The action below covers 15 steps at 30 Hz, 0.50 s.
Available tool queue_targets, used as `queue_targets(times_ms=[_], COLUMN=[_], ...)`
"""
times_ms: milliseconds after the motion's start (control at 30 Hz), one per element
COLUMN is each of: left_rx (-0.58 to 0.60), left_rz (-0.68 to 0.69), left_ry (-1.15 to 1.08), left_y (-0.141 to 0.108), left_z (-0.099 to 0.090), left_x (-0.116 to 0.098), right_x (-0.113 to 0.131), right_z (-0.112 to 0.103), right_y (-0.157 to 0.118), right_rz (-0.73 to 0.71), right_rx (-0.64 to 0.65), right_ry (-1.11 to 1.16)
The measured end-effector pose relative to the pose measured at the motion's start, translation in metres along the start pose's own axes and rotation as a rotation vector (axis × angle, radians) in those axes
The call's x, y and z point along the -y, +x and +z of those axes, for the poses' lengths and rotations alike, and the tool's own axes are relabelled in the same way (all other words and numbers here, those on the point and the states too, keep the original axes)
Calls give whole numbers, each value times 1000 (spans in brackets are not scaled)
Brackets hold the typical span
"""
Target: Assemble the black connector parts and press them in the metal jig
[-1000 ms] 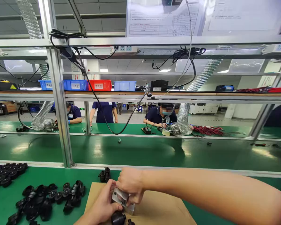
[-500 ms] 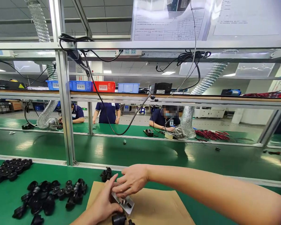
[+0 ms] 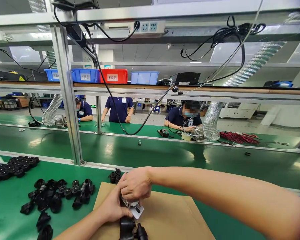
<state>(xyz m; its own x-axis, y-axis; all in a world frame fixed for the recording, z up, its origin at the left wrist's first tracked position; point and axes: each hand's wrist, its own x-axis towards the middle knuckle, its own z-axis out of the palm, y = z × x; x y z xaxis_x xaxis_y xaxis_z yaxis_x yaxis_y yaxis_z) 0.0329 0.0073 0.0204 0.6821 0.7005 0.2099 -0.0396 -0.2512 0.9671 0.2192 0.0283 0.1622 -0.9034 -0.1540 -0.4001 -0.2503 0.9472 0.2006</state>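
Note:
My left hand (image 3: pixel 113 206) grips a silver metal plate (image 3: pixel 138 211) from its left side, with the thumb along the near edge. A dark slot shows in the plate's near end. Over the plate's far end my right hand (image 3: pixel 136 184) is curled closed, and its fingers hide whatever they grip. Just below the plate, black plastic fittings (image 3: pixel 127 227) lie on a brown cardboard sheet (image 3: pixel 170 218). A few more black fittings (image 3: pixel 115 175) stand beyond my left hand, at the sheet's far edge.
Loose black parts (image 3: pixel 48 196) spread over the green bench (image 3: pixel 7 206) at left, with more round black parts (image 3: pixel 13 166) behind. A metal post (image 3: pixel 67 100) rises from the bench. A black cable (image 3: pixel 110 90) hangs ahead. Co-workers (image 3: pixel 118 109) are across the line.
My right hand has closed and come down over the metal plate, where its fingers were loosely extended. My left hand keeps its hold. The view has tilted down, showing more of the near fittings.

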Motion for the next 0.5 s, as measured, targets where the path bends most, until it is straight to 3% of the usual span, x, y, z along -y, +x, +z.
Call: queue_targets(times_ms=[200, 400, 500], left_rx=[5, 75, 64], left_rz=[-57, -47, -42], left_ry=[-5, -107, -78], left_y=[0, -1, -3], left_z=[2, 6, 5], left_x=[-5, -10, -8], right_x=[20, 55, 63], right_z=[7, 2, -1], right_y=[4, 19, 19], right_rz=[256, 829, 880], right_rx=[-49, -49, -58], right_ry=[63, 200, 186])
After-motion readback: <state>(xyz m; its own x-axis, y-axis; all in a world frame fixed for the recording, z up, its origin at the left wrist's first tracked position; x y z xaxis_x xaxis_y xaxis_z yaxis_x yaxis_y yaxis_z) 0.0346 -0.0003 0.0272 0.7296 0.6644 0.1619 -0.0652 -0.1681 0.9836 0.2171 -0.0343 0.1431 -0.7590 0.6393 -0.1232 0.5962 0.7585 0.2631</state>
